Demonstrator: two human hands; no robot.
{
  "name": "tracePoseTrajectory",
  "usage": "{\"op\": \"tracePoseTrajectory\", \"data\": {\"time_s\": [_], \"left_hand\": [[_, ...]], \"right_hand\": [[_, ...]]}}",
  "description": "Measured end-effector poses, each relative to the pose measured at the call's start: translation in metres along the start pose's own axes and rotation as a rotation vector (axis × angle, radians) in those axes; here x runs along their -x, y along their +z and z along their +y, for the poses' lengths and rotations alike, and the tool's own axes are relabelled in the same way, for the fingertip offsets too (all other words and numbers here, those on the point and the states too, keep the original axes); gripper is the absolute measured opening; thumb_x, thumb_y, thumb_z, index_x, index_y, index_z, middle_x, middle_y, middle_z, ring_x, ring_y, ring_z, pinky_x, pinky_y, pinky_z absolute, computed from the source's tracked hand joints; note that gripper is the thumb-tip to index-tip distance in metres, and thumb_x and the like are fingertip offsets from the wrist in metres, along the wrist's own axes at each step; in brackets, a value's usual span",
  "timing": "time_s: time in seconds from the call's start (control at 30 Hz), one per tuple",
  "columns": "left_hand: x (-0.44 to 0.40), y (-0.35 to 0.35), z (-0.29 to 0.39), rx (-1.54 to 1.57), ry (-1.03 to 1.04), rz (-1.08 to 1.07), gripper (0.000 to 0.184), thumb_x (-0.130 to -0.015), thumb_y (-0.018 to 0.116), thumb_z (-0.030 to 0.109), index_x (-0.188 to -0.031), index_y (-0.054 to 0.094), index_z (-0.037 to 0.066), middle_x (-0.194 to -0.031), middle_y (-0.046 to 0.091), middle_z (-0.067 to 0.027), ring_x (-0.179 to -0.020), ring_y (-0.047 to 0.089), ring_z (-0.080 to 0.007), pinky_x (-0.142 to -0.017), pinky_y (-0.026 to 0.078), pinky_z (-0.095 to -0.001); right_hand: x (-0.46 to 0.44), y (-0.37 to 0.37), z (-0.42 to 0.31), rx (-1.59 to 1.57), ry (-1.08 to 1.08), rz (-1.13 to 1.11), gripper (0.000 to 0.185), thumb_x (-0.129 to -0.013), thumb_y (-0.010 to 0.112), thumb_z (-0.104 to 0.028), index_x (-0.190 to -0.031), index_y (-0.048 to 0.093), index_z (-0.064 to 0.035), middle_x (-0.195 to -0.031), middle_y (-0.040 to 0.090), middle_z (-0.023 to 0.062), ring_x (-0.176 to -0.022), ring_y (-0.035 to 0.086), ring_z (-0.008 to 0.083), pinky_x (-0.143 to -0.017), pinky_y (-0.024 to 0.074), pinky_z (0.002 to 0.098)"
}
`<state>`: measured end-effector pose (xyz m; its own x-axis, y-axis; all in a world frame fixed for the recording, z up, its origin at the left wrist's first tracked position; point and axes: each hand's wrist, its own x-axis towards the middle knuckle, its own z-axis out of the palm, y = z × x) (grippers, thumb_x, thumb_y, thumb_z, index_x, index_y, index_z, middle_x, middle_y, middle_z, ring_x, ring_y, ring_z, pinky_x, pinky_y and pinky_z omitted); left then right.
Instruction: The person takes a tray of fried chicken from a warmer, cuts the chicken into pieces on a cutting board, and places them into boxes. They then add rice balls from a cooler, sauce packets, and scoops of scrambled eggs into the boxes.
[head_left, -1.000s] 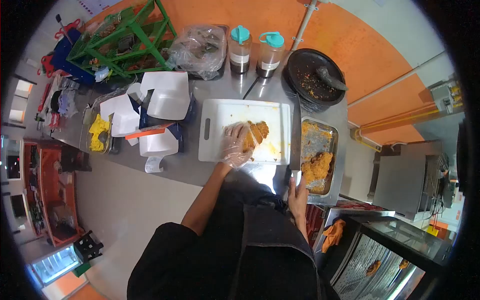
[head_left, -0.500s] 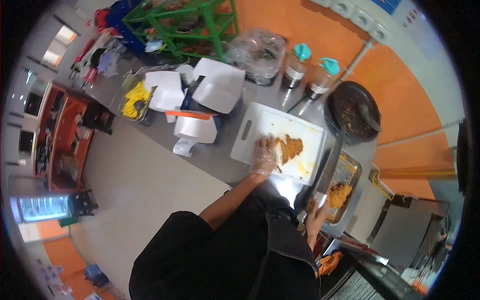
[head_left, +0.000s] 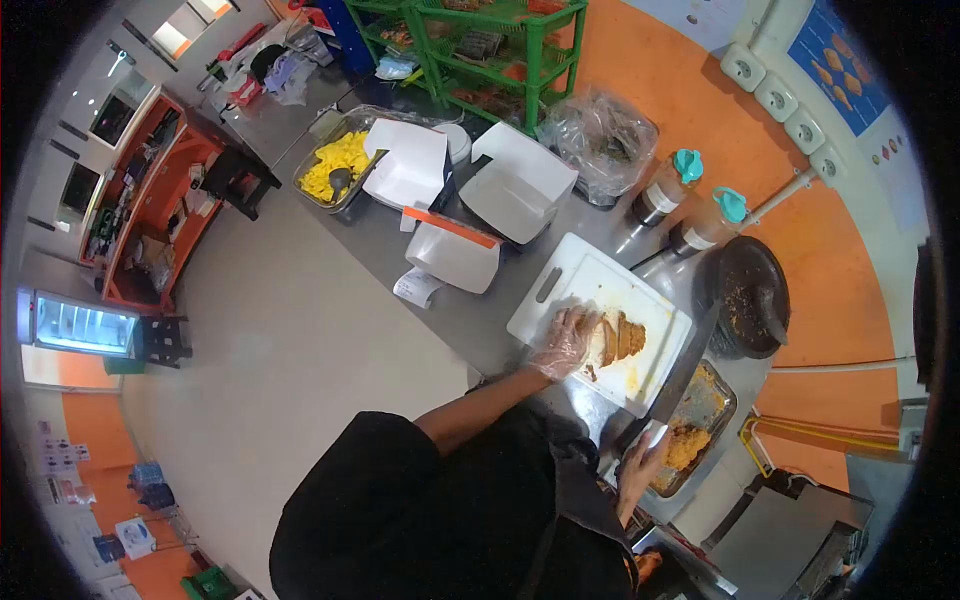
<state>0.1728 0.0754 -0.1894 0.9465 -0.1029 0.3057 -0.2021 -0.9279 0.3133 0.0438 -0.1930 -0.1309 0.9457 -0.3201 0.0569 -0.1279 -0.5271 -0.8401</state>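
On the white cutting board (head_left: pixel 655 370) lies a sliced piece of fried chicken (head_left: pixel 630 338), golden-brown with a pale inside. My left hand (head_left: pixel 563 345), in a clear plastic glove, has its fingers curled over the left end of the chicken and hides part of it. My right hand (head_left: pixel 638 472) grips the white handle of a large knife (head_left: pixel 688 372). Its long dark blade points away from me, along the board's right edge and clear of the chicken. Crumbs and yellowish smears mark the board.
Right of the knife, a metal tray (head_left: pixel 728 400) holds breaded chicken (head_left: pixel 686 445). Behind it stands a dark stone mortar (head_left: pixel 745 290). Two teal-lidded bottles (head_left: pixel 668 190), paper boxes (head_left: pixel 508 200), a tray of yellow food (head_left: pixel 338 160) and a green rack (head_left: pixel 500 50) line the counter.
The view has swung, so the counter things appear farther right and lower. My left hand stays at the chicken's left end, and my right hand still holds the knife beside the board.
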Motion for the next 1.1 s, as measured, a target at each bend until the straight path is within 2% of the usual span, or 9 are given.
{"op": "tracePoseTrajectory", "data": {"time_s": [0.2, 0.27, 0.4, 0.5, 0.63, 0.73, 0.83, 0.93, 1.1], "left_hand": [[0.004, -0.011, -0.003, 0.122, 0.077, 0.021, 0.07, -0.086, 0.06, 0.023, -0.15, 0.037, 0.006, -0.144, 0.041, -0.0241, -0.126, 0.043, -0.0411, -0.105, 0.035, -0.056], [0.002, -0.02, -0.004, 0.031, 0.123, -0.081, 0.072, -0.086, 0.061, 0.023, -0.151, 0.037, 0.005, -0.139, 0.043, -0.0261, -0.121, 0.045, -0.0411, -0.103, 0.038, -0.0562], [0.001, -0.021, 0.001, 0.091, 0.109, -0.14, 0.071, -0.086, 0.063, 0.021, -0.149, 0.038, 0.004, -0.129, 0.049, -0.0253, -0.115, 0.048, -0.0395, -0.1, 0.041, -0.055], [-0.002, -0.014, -0.002, -0.216, 0.163, -0.001, 0.065, -0.087, 0.061, 0.013, -0.149, 0.04, 0.006, -0.117, 0.054, -0.0218, -0.108, 0.053, -0.0373, -0.092, 0.048, -0.0494], [-0.005, -0.011, -0.011, 0.393, -0.097, 0.08, 0.055, -0.087, 0.061, -0.003, -0.141, 0.051, 0.007, -0.108, 0.061, -0.0164, -0.096, 0.063, -0.0284, -0.079, 0.057, -0.0336], [0.0, -0.056, -0.027, 1.643, -0.56, 0.043, 0.03, -0.09, 0.07, 0.011, -0.12, 0.067, 0.006, -0.102, 0.068, -0.0057, -0.095, 0.062, -0.0127, -0.082, 0.054, -0.0269], [0.0, -0.168, -0.034, 1.206, -0.974, -0.089, 0.034, -0.091, 0.069, 0.018, -0.123, 0.067, 0.008, -0.1, 0.067, -0.0033, -0.092, 0.061, -0.0102, -0.077, 0.05, -0.021], [0.016, -0.132, -0.056, 1.414, -0.884, 0.188, 0.035, -0.092, 0.066, 0.023, -0.125, 0.067, 0.012, -0.094, 0.064, 0.0003, -0.077, 0.056, -0.0061, -0.066, 0.044, -0.0175], [0.003, -0.102, -0.062, 1.331, -0.903, -0.085, 0.038, -0.093, 0.065, 0.024, -0.129, 0.065, 0.014, -0.086, 0.06, 0.0043, -0.063, 0.044, -0.0027, -0.055, 0.039, -0.0192]], "right_hand": [[-0.004, 0.003, -0.029, 0.027, 0.094, -0.076, 0.046, -0.104, 0.053, -0.035, -0.135, 0.049, -0.0017, -0.072, 0.049, -0.001, -0.056, 0.038, 0.0063, -0.048, 0.03, 0.0254], [-0.006, 0.002, -0.035, 0.039, 0.294, -0.187, 0.049, -0.104, 0.05, -0.034, -0.13, 0.05, 0.0073, -0.112, 0.064, 0.0223, -0.098, 0.059, 0.0281, -0.089, 0.046, 0.0386], [-0.004, 0.009, -0.041, -0.017, 0.177, -0.128, 0.049, -0.104, 0.052, -0.033, -0.128, 0.05, 0.0092, -0.106, 0.064, 0.024, -0.093, 0.059, 0.0296, -0.085, 0.0468, 0.0406], [-0.001, 0.008, -0.053, 0.017, 0.24, -0.119, 0.048, -0.104, 0.051, -0.033, -0.128, 0.05, 0.0083, -0.106, 0.064, 0.0243, -0.093, 0.059, 0.0297, -0.085, 0.0462, 0.041], [-0.002, 0.007, -0.038, -0.052, 0.227, -0.121, 0.043, -0.104, 0.051, -0.032, -0.122, 0.052, 0.0069, -0.098, 0.063, 0.0202, -0.085, 0.057, 0.0257, -0.078, 0.0464, 0.0389], [0.001, 0.007, -0.045, -0.094, 0.244, -0.122, 0.04, -0.105, 0.05, -0.031, -0.12, 0.052, 0.006, -0.094, 0.063, 0.0171, -0.083, 0.055, 0.0244, -0.076, 0.0458, 0.039], [0.001, 0.006, -0.066, -0.059, 0.273, -0.127, 0.038, -0.105, 0.05, -0.03, -0.12, 0.051, 0.0045, -0.089, 0.061, 0.0125, -0.076, 0.053, 0.0204, -0.068, 0.045, 0.0357], [0.002, 0.013, -0.027, 0.082, 0.116, -0.047, 0.036, -0.105, 0.05, -0.029, -0.119, 0.051, 0.0035, -0.083, 0.057, 0.0085, -0.067, 0.048, 0.0147, -0.058, 0.0411, 0.0306], [0.0, 0.012, -0.075, -0.039, 0.335, -0.153, 0.038, -0.105, 0.049, -0.031, -0.118, 0.05, 0.0043, -0.073, 0.05, 0.0061, -0.064, 0.045, 0.0153, -0.057, 0.0388, 0.0336]]}}
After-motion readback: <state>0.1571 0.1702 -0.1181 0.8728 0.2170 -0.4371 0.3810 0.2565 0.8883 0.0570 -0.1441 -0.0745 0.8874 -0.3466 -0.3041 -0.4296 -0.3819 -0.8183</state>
